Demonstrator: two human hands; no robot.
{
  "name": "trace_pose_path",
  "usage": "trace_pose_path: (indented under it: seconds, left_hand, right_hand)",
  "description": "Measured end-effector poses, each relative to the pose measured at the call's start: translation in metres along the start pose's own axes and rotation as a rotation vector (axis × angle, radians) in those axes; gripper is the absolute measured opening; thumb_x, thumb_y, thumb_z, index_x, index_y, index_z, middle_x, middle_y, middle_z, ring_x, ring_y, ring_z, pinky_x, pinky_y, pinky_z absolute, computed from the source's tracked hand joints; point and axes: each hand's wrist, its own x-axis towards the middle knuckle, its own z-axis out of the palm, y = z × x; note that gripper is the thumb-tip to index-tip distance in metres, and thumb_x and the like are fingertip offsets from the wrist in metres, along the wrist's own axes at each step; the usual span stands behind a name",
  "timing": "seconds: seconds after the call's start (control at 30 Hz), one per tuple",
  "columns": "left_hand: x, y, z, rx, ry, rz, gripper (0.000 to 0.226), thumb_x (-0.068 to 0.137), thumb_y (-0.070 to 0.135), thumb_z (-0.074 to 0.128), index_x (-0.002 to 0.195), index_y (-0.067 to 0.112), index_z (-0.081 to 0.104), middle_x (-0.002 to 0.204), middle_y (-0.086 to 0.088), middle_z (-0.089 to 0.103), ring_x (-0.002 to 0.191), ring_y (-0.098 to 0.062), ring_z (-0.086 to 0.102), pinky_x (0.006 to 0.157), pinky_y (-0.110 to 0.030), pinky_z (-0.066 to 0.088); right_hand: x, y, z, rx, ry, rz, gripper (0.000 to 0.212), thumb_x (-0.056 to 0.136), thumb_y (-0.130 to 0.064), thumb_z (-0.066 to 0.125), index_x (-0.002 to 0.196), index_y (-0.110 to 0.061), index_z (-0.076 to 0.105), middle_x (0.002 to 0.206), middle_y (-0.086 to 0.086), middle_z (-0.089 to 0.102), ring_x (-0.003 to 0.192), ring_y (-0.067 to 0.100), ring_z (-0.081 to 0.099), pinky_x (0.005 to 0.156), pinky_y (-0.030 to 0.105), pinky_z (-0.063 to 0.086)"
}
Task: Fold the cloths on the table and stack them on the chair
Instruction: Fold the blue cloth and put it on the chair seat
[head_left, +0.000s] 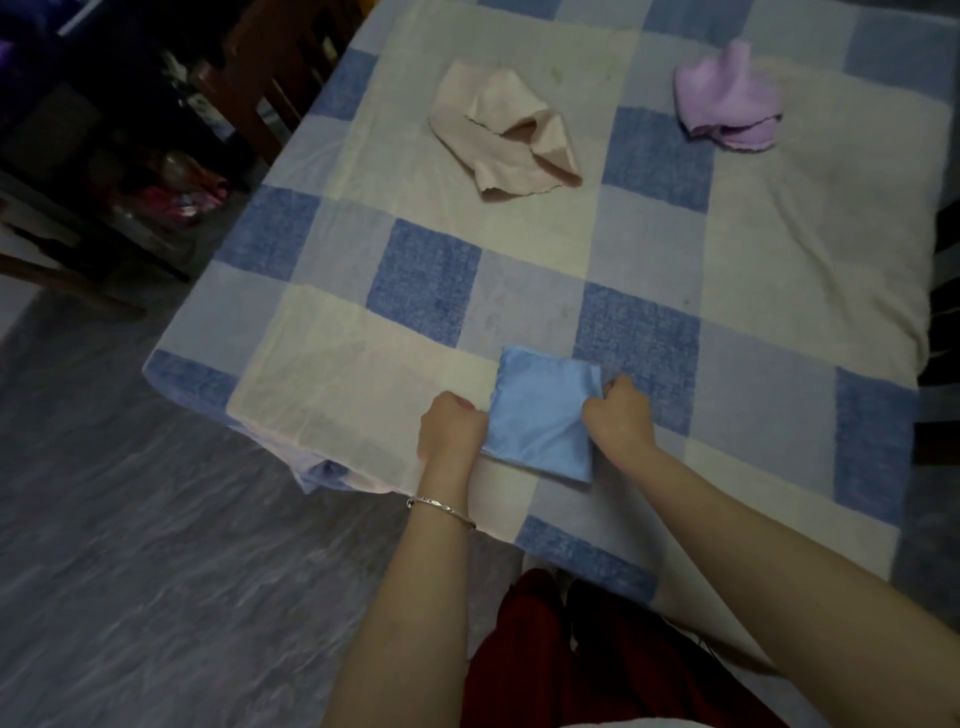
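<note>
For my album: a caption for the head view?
Left hand and right hand grip a folded blue cloth; pink cloth and purple cloth lie crumpled beyond.

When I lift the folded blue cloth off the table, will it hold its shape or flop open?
Probably floppy: the blue cloth looks thin and lies flat, so its layers may fall open unless the left hand and right hand pinch them together. It is likely very light. If slid rather than lifted, it may drag the wrinkled tablecloth.

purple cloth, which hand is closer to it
Right. The right hand grips the right edge of the blue cloth, well short of the purple cloth; the left hand grips the left edge, farther over.
</note>
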Motion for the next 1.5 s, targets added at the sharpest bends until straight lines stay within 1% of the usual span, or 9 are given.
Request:
trace_pose_path:
  seconds: [0.23, 0.37, 0.47, 0.57, 0.77, 1.03, 1.2, 1.37, 1.5]
  left_hand:
    - [-0.008, 0.005, 0.006, -0.03, -0.025, -0.059, 0.052, 0.088, 0.043, 0.047, 0.116, 0.0, 0.057, 0.117, -0.02, 0.062, 0.109, -0.034, 0.059, 0.094, -0.032, 0.045]
    - [-0.022, 0.007, 0.014, -0.189, -0.359, -0.243, 0.07, 0.081, 0.066, 0.044, 0.095, 0.0, 0.062, 0.065, -0.018, 0.065, 0.052, -0.027, 0.065, 0.053, -0.027, 0.056]
    - [-0.026, 0.006, 0.027, -0.196, -0.487, -0.296, 0.062, 0.083, 0.057, 0.053, 0.09, -0.004, 0.058, 0.066, -0.019, 0.063, 0.037, -0.022, 0.061, 0.038, -0.019, 0.049]
    - [-0.028, 0.007, 0.037, -0.292, -0.453, -0.293, 0.04, 0.087, 0.039, 0.057, 0.085, -0.002, 0.056, 0.057, -0.013, 0.062, 0.029, -0.018, 0.057, 0.032, -0.014, 0.042]
    - [-0.026, 0.007, 0.043, -0.378, -0.186, -0.169, 0.016, 0.078, 0.019, 0.065, 0.077, 0.008, 0.054, 0.043, -0.003, 0.06, 0.045, -0.022, 0.062, 0.049, -0.026, 0.048]
    - [-0.016, 0.005, 0.05, -0.416, 0.017, -0.069, 0.031, 0.082, 0.018, 0.059, 0.105, -0.003, 0.059, 0.106, -0.019, 0.066, 0.099, -0.032, 0.062, 0.072, -0.028, 0.042]
    - [-0.006, 0.003, 0.048, -0.566, 0.082, -0.038, 0.019, 0.082, 0.011, 0.062, 0.075, 0.007, 0.045, 0.071, -0.015, 0.056, 0.069, -0.026, 0.056, 0.05, -0.016, 0.037]
    - [-0.001, -0.003, 0.049, -0.77, 0.079, -0.083, 0.018, 0.083, 0.011, 0.063, 0.091, 0.001, 0.051, 0.084, -0.012, 0.057, 0.078, -0.022, 0.056, 0.068, -0.032, 0.048]
    - [-0.003, -0.004, 0.051, -0.84, 0.089, -0.065, 0.014, 0.084, 0.006, 0.06, 0.087, 0.002, 0.047, 0.07, -0.005, 0.05, 0.062, -0.015, 0.049, 0.051, -0.018, 0.044]
  right_hand:
    - [0.005, 0.011, -0.009, 0.214, 0.09, 0.177, 0.029, 0.085, -0.002, 0.041, 0.112, 0.003, 0.051, 0.115, 0.02, 0.058, 0.106, 0.034, 0.055, 0.08, 0.033, 0.039]
    - [0.008, 0.016, -0.012, 0.2, 0.068, 0.169, 0.019, 0.085, -0.005, 0.044, 0.102, -0.002, 0.051, 0.109, 0.021, 0.058, 0.104, 0.035, 0.055, 0.08, 0.035, 0.041]
    - [0.01, 0.018, -0.016, 0.119, 0.029, 0.116, 0.01, 0.084, -0.008, 0.048, 0.093, -0.006, 0.047, 0.094, 0.014, 0.054, 0.1, 0.034, 0.057, 0.073, 0.031, 0.037]
    - [0.014, 0.016, -0.019, 0.016, 0.028, 0.043, 0.026, 0.081, -0.01, 0.054, 0.105, -0.001, 0.054, 0.102, 0.012, 0.059, 0.097, 0.032, 0.058, 0.071, 0.03, 0.039]
    - [0.029, 0.002, -0.025, -0.183, 0.067, -0.156, 0.051, 0.073, -0.02, 0.067, 0.118, -0.002, 0.051, 0.12, 0.015, 0.056, 0.108, 0.033, 0.055, 0.087, 0.04, 0.049]
    - [0.047, -0.026, -0.028, -0.421, -0.112, -0.175, 0.043, 0.083, -0.031, 0.062, 0.114, -0.003, 0.052, 0.111, 0.014, 0.059, 0.098, 0.032, 0.058, 0.07, 0.033, 0.042]
    - [0.044, -0.029, -0.018, -0.476, -0.191, -0.184, 0.032, 0.085, -0.026, 0.058, 0.107, -0.003, 0.057, 0.109, 0.015, 0.061, 0.094, 0.031, 0.059, 0.068, 0.032, 0.04]
    - [0.041, -0.031, -0.017, -0.405, -0.178, -0.249, 0.008, 0.084, -0.012, 0.052, 0.091, -0.01, 0.052, 0.091, 0.011, 0.057, 0.088, 0.029, 0.057, 0.066, 0.03, 0.037]
    - [0.041, -0.032, -0.016, -0.229, -0.209, -0.253, 0.018, 0.081, -0.02, 0.063, 0.09, -0.015, 0.048, 0.087, 0.005, 0.054, 0.084, 0.024, 0.054, 0.07, 0.033, 0.042]
